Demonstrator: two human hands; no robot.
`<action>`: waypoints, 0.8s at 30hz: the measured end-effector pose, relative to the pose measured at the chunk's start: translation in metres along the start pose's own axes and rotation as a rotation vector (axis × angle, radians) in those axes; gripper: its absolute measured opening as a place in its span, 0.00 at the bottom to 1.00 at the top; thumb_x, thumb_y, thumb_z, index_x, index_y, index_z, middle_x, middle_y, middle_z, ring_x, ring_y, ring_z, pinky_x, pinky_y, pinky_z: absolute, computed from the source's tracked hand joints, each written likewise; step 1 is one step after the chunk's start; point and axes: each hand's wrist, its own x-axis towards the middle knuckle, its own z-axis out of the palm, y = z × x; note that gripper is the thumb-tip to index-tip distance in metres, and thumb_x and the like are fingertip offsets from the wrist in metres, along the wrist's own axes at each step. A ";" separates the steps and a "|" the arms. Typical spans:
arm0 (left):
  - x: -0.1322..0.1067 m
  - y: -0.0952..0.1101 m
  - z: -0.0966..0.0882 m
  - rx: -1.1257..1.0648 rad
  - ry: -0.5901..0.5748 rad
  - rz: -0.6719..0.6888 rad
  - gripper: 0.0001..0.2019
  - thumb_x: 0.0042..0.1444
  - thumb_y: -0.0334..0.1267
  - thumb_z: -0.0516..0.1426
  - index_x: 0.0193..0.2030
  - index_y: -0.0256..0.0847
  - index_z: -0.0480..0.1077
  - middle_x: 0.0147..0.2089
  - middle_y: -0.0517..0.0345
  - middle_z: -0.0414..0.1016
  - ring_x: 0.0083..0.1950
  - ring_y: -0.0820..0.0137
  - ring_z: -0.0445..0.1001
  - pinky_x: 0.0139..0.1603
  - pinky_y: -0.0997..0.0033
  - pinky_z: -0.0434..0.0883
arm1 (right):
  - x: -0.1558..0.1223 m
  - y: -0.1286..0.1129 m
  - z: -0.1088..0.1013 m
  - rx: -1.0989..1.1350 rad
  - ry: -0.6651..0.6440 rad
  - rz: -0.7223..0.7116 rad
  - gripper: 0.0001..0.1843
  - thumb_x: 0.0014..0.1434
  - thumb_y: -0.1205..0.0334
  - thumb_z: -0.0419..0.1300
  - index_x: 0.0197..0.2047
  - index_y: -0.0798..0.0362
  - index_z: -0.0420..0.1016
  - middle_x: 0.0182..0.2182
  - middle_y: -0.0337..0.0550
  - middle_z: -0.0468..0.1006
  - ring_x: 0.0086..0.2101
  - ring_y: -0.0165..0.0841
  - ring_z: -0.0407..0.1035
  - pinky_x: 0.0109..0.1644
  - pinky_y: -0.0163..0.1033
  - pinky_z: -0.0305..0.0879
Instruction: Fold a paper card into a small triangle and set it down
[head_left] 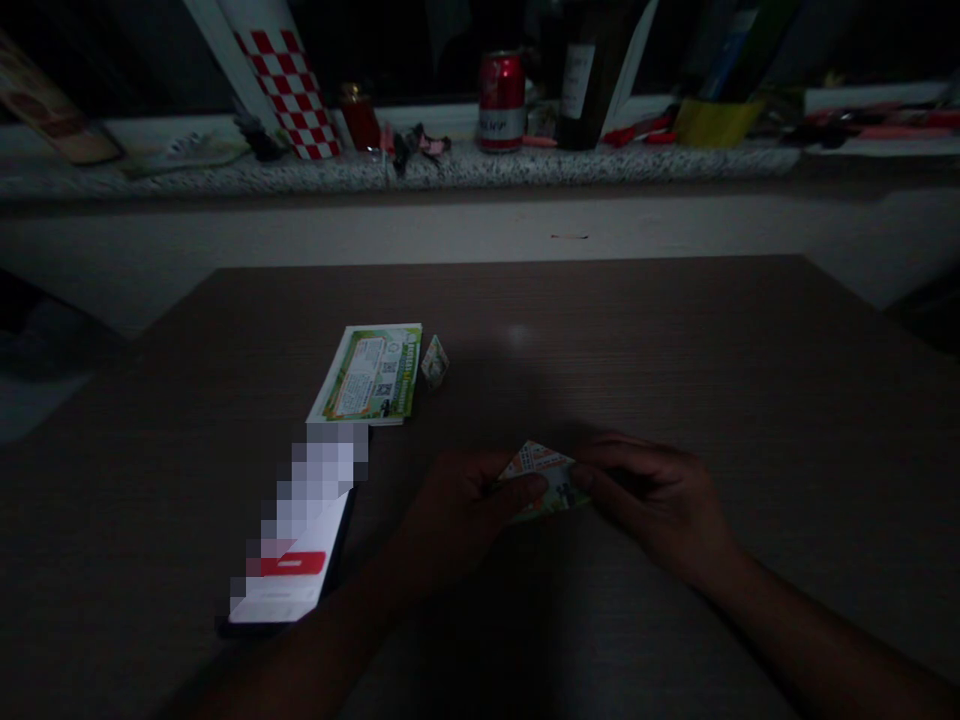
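A small folded piece of printed paper [551, 482], green, white and orange with a pointed top, is held between my two hands above the table. The thumb of my left hand [469, 500] presses on its left side, the fingers behind it. My right hand [660, 495] pinches the right edge between thumb and fingers. Farther off to the left lies a stack of green printed leaflets [371, 375]. Beside it stands a small folded paper piece [435, 362] with similar print. Left of my left forearm is a phone [300, 540] with a lit screen, partly blurred out.
The dark wooden table [675, 340] reaches a white wall. Above it, a granite windowsill [435, 172] bears a red can [501, 100], a dark bottle [581, 90], a red-and-white checkered cylinder [292, 90], a yellow container [716, 122] and several small items. The room is dim.
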 end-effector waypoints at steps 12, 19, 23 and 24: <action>0.000 -0.007 0.000 -0.071 -0.032 -0.027 0.13 0.58 0.46 0.58 0.36 0.37 0.77 0.30 0.59 0.74 0.30 0.74 0.67 0.31 0.77 0.62 | -0.005 -0.002 -0.003 -0.192 -0.138 -0.009 0.20 0.66 0.59 0.51 0.21 0.53 0.61 0.17 0.32 0.58 0.19 0.23 0.55 0.21 0.31 0.51; -0.002 -0.004 -0.001 -0.145 -0.076 -0.061 0.13 0.57 0.46 0.59 0.36 0.36 0.76 0.32 0.57 0.76 0.32 0.73 0.69 0.33 0.76 0.64 | -0.006 -0.006 -0.001 -0.150 -0.165 -0.001 0.24 0.67 0.56 0.49 0.19 0.53 0.59 0.14 0.32 0.58 0.15 0.22 0.55 0.18 0.30 0.48; 0.000 -0.006 -0.004 -0.158 -0.066 -0.062 0.13 0.56 0.46 0.60 0.36 0.36 0.76 0.31 0.58 0.76 0.31 0.74 0.69 0.32 0.76 0.64 | -0.007 0.001 -0.001 -0.028 -0.233 0.108 0.30 0.67 0.50 0.48 0.16 0.54 0.63 0.11 0.35 0.63 0.14 0.23 0.58 0.18 0.31 0.51; 0.000 -0.006 -0.004 -0.167 -0.061 -0.058 0.13 0.56 0.46 0.60 0.36 0.36 0.77 0.31 0.58 0.76 0.30 0.74 0.69 0.32 0.76 0.64 | -0.007 0.003 -0.002 0.007 -0.243 0.133 0.31 0.67 0.49 0.46 0.15 0.55 0.64 0.12 0.36 0.64 0.14 0.24 0.60 0.18 0.31 0.53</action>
